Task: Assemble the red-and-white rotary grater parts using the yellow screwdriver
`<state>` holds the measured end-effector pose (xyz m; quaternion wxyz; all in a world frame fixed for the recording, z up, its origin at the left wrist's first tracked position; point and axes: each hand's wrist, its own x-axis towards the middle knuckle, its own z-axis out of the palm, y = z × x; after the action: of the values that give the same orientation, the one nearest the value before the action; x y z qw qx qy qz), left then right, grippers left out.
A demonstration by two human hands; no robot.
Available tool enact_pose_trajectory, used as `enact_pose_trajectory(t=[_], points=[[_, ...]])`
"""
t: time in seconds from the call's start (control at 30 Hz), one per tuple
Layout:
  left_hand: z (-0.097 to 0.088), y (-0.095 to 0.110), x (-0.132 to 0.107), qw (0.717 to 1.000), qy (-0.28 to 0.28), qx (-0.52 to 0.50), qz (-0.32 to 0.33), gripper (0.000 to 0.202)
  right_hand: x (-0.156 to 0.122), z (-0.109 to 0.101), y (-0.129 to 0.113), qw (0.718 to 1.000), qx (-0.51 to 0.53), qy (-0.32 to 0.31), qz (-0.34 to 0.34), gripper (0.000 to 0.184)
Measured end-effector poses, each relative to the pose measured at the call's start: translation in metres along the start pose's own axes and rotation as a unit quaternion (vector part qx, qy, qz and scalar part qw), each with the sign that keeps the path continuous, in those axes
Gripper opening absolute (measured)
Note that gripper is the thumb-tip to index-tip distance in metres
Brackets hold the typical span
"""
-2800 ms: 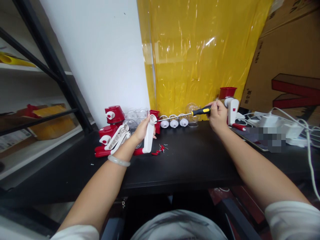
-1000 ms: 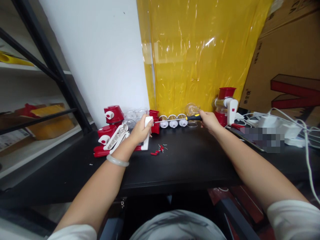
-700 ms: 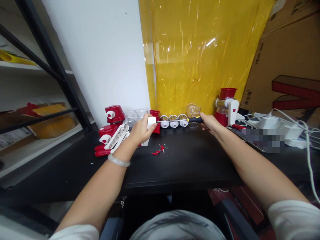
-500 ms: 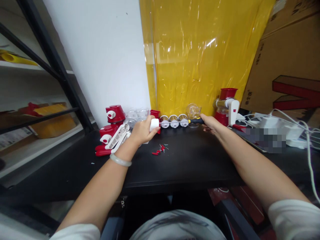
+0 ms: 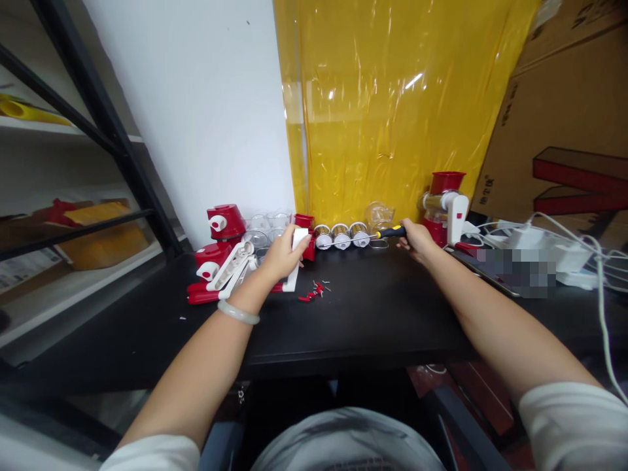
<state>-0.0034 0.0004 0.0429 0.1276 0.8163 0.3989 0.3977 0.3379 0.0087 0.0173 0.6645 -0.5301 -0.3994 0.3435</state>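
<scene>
My left hand (image 5: pixel 283 254) is closed around a white crank handle (image 5: pixel 293 279), whose arm hangs down below my fingers and ends in a red grip. In my right hand (image 5: pixel 417 239) is a screwdriver (image 5: pixel 391 231) with a black and yellow handle. Its long shaft runs left towards the white crank; whether the tip touches is too small to tell. Small red parts and screws (image 5: pixel 314 292) lie on the black table (image 5: pixel 363 327) below. Behind the shaft stand three metal grater drums (image 5: pixel 341 237) with white ends.
Red grater bodies (image 5: pixel 226 222) and white crank handles (image 5: pixel 229 269) are piled at left, beside clear plastic cups (image 5: pixel 267 222). An assembled rotary grater (image 5: pixel 447 203) stands back right. Chargers and cables (image 5: pixel 530 235) lie right, near a dark flat device (image 5: pixel 490 273).
The white crank has turned in my left hand, so its arm and red grip now show below. My right hand has shifted slightly right with the screwdriver.
</scene>
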Motion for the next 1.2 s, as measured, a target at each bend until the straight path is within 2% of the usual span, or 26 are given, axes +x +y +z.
enact_pose_trajectory(t=[0.1,0.3,0.6,1.0,1.2], points=[[0.0,-0.002,0.001,0.999,-0.014,-0.022,-0.023,0.037,-0.001,0.0,0.001,1.0,-0.008,-0.011,-0.019,0.034],[0.004,-0.001,0.0,0.996,-0.084,-0.012,0.003,0.036,-0.014,0.009,0.0,0.991,-0.097,-0.074,-0.054,0.031],[0.007,0.001,-0.003,0.988,-0.15,-0.027,-0.014,0.041,-0.017,0.012,0.001,0.984,-0.158,-0.076,-0.044,0.027],[0.007,0.004,-0.004,0.985,-0.17,-0.035,-0.013,0.041,-0.012,0.011,0.007,0.979,-0.169,-0.097,-0.053,0.024],[0.007,0.004,-0.004,0.986,-0.16,-0.053,-0.012,0.04,-0.012,0.011,0.008,0.981,-0.159,-0.093,-0.058,0.026]])
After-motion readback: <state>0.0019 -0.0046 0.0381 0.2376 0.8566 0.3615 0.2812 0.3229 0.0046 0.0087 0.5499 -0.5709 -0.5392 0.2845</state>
